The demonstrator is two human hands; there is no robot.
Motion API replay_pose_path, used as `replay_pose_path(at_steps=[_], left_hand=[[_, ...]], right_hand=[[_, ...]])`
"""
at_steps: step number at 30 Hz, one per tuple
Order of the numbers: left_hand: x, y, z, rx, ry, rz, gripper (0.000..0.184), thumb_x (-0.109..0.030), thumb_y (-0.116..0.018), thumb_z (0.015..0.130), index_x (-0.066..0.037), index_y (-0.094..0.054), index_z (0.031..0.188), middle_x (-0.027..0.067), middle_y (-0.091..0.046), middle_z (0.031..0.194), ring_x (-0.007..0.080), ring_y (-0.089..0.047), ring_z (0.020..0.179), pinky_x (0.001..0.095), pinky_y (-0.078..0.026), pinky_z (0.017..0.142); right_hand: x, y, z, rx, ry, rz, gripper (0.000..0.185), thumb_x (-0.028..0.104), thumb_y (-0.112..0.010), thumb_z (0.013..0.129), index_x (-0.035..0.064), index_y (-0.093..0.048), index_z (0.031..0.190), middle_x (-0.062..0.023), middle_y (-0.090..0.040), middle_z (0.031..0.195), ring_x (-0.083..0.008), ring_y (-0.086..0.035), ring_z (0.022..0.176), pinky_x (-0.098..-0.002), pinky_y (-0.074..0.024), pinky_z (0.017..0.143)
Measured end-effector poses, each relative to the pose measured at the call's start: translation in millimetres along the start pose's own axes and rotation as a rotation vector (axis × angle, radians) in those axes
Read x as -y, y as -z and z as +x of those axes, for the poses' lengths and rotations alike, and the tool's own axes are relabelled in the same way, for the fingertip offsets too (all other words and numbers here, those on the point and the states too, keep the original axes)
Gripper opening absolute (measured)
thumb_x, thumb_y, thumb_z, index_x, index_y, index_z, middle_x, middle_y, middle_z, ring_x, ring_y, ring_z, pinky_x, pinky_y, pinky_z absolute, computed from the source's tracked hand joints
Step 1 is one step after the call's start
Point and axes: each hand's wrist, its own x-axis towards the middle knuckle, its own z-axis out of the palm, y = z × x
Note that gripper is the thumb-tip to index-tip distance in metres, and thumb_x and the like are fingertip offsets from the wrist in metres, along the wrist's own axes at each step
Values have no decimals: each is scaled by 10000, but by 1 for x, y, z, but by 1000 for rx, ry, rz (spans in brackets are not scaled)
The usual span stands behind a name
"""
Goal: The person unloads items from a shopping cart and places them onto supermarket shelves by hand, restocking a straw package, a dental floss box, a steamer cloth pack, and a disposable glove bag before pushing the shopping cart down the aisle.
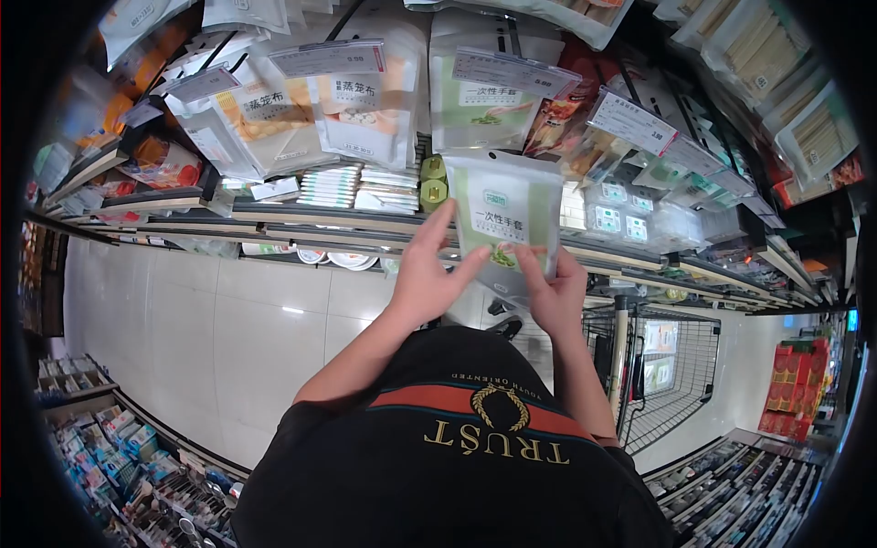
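Note:
A white and green pouch of disposable gloves (493, 205) is held upright in front of the shelf. My right hand (559, 290) grips its lower right side, with the thumb across the front and the fingers behind the edge. My left hand (427, 274) is at the pouch's left edge, thumb and fingers spread apart; whether it touches the pouch is hard to tell. Just behind hangs a similar glove pouch (480, 114) under a price tag (514, 73). To its left hang white pouches of steamer cloth (365, 110).
Green rolls (434, 187) and stacked white packs (329, 189) sit on the shelf (320, 219). A wire shopping cart (671, 374) stands to my right, holding some packs. Behind me are more goods racks (137, 475). Red boxes (793, 388) are stacked at the far right.

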Motion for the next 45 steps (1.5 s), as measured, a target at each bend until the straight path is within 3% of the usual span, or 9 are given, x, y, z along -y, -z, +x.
replay_pose_path(at_steps=[2, 4, 8, 11, 15, 16, 18, 21, 45], left_hand=[[-11, -9, -8, 77, 44, -269, 732, -243, -741, 920, 51, -392, 1492, 197, -500, 1448, 253, -548, 1285, 373, -479, 1023], [-13, -27, -13, 119, 40, -665, 666, -271, -715, 945, 41, -435, 1463, 173, -556, 1388, 239, -575, 1238, 362, -454, 1043], [-13, -14, -1, 108, 76, -639, 408, -232, -631, 1006, 47, -579, 1299, 114, -666, 1216, 195, -633, 1089, 347, -508, 948], [-3, -1, 4, 87, 256, -818, 358, -213, -596, 1026, 48, -602, 1271, 121, -671, 1203, 175, -636, 1081, 341, -519, 932], [-2, 0, 5, 49, 230, -916, 367, -195, -602, 1019, 45, -586, 1296, 124, -673, 1207, 187, -657, 1062, 328, -533, 916], [-3, 1, 6, 43, 235, -917, 367, -195, -602, 1019, 45, -586, 1296, 124, -673, 1207, 187, -657, 1062, 328, -533, 916], [-5, 2, 7, 141, 262, -991, 377, -189, -609, 1014, 50, -578, 1304, 123, -676, 1202, 191, -665, 1051, 323, -537, 911], [-1, 2, 10, 183, 334, -970, 377, -189, -609, 1013, 55, -579, 1300, 127, -676, 1197, 187, -663, 1059, 321, -536, 914], [15, 0, 17, 185, 345, -945, 336, -196, -654, 991, 57, -647, 1212, 130, -709, 1128, 166, -686, 989, 308, -550, 869]], right_hand=[[6, -4, -4, -31, 77, -165, 255, 108, -709, 910, 14, -711, 1148, -105, -739, 946, -179, -695, 848, -296, -538, 775], [13, -14, -7, 8, 493, -530, 477, 130, -737, 825, 21, -639, 1279, -172, -676, 1110, -310, -661, 990, -386, -531, 861], [34, -20, -14, 250, 517, -630, 750, 246, -781, 758, 23, -494, 1414, -191, -503, 1305, -393, -489, 1209, -470, -405, 1035], [30, -8, -9, 175, 623, -657, 760, 265, -780, 770, 15, -474, 1419, -190, -511, 1293, -398, -496, 1190, -463, -400, 1033], [14, 2, 0, -167, 324, -414, 627, 207, -759, 867, -23, -482, 1381, -203, -564, 1283, -275, -538, 1198, -393, -432, 1007], [9, 6, 4, -160, 321, -414, 627, 207, -759, 867, -23, -482, 1381, -203, -564, 1283, -275, -538, 1198, -393, -432, 1007], [0, 12, 10, 89, -82, 309, 453, 147, -715, 936, -47, -549, 1311, -157, -659, 1191, -160, -624, 1072, -302, -500, 902], [-3, 15, 7, 101, -155, 340, 310, 115, -688, 964, -49, -632, 1220, -95, -725, 1061, -98, -669, 910, -240, -529, 796], [-15, 7, 8, 5, -116, 431, 267, 122, -710, 951, -43, -669, 1157, -96, -736, 1028, -103, -675, 872, -248, -537, 782]])
